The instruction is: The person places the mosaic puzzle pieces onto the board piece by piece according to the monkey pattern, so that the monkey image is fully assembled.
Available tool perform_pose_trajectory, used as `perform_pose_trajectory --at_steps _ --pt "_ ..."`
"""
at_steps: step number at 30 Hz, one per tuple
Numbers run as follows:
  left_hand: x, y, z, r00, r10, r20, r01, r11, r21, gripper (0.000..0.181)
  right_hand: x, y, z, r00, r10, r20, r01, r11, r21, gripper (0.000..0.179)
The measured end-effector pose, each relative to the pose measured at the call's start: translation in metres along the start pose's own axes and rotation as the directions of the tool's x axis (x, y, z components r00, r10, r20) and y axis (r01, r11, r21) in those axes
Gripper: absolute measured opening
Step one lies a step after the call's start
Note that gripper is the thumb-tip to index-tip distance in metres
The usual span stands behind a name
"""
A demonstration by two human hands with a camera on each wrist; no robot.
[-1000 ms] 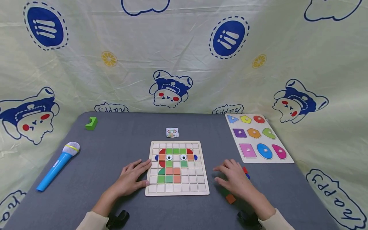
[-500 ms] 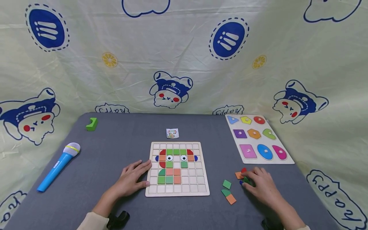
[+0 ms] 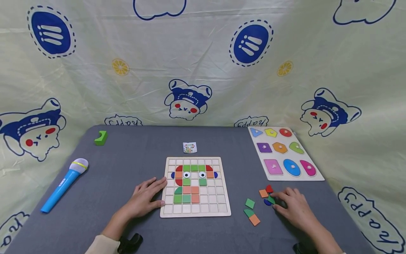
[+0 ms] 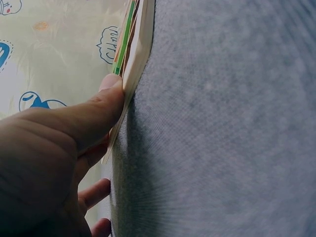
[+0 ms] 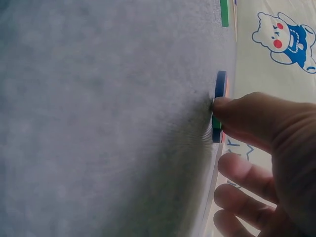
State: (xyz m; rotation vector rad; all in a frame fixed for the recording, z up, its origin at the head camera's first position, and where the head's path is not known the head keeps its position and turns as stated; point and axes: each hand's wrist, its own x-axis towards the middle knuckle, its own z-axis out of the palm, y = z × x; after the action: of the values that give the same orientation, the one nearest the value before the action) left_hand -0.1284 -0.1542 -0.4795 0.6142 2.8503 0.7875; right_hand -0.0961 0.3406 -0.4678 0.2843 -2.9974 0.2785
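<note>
One blue piece, long axis slanting rightward and nearer, beside right fingers (unclear whether clamped on green piece).

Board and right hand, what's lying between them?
In the head view, loose tiles lie between the board and the right hand: green, orange, red and blue ones, some right at the hand.

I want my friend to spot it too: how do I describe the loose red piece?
Find the pale gridded board mid-table, then look right, to the loose pieces by the person's right hand. At that group's far end, beside an orange piece, lies the red piece. No other loose piece there is red.
</note>
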Motion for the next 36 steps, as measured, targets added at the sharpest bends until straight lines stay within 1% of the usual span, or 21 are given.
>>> perform_pose_trajectory --at_steps 8,12,18,21,26,32,36 --pt "0.001 0.000 0.000 1.000 0.001 -0.002 -0.001 1.000 0.008 0.069 -0.008 -0.001 -0.001 1.000 -0.015 0.009 0.015 1.000 -0.011 0.025" --pt "0.000 -0.001 0.000 1.000 0.009 -0.005 -0.009 1.000 0.008 0.069 -0.013 -0.003 -0.002 0.999 -0.028 0.028 0.029 0.999 -0.029 0.023" --pt "0.000 -0.001 0.001 1.000 0.012 -0.012 -0.011 1.000 0.005 0.069 -0.019 -0.006 -0.003 0.998 -0.044 0.047 0.044 0.999 -0.002 0.019" --pt "0.000 -0.001 0.001 1.000 0.009 -0.013 -0.009 1.000 0.004 0.069 -0.019 -0.007 -0.002 0.999 -0.036 0.033 0.036 0.999 0.000 0.022" --pt "0.000 -0.001 0.001 1.000 0.006 -0.005 -0.006 1.000 -0.003 0.069 -0.019 -0.007 0.000 0.999 -0.035 0.023 0.036 0.999 -0.015 0.031" --pt "-0.001 -0.001 0.001 1.000 0.008 -0.010 -0.009 1.000 -0.005 0.069 -0.021 -0.008 -0.001 0.999 -0.033 0.042 0.033 0.999 -0.002 0.028" --pt "-0.001 -0.001 0.001 1.000 0.014 -0.013 -0.014 1.000 0.002 0.068 -0.021 -0.010 -0.001 0.999 -0.014 0.044 0.014 1.000 0.005 0.033"
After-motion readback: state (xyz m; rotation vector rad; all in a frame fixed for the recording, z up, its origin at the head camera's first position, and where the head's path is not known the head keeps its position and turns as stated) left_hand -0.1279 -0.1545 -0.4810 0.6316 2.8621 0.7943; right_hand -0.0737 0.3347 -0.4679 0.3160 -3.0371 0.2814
